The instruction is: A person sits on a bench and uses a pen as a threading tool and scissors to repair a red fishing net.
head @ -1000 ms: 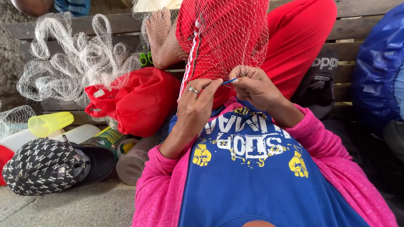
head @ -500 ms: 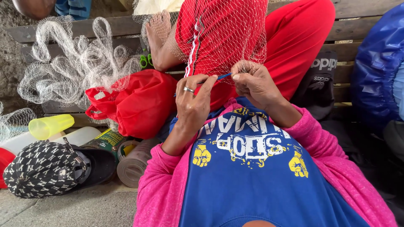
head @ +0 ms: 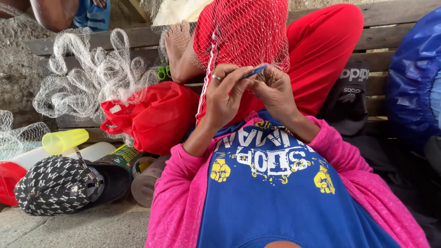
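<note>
Wooden bench (head: pixel 390 14) | red bag (head: pixel 156 117) knotted shut | hands working net (head: pixel 248 32)

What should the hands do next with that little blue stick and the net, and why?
Probably push the blue stick through the mesh. The left hand pinches the stick with its tip aimed at the right hand, which grips the thin net draped over the red-trousered knee, right where they meet.

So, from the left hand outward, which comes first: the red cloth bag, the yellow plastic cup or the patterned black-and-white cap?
1. Red cloth bag, just left of the left hand.
2. Yellow plastic cup, farther left.
3. Patterned black-and-white cap, farthest, low at the left.
</note>
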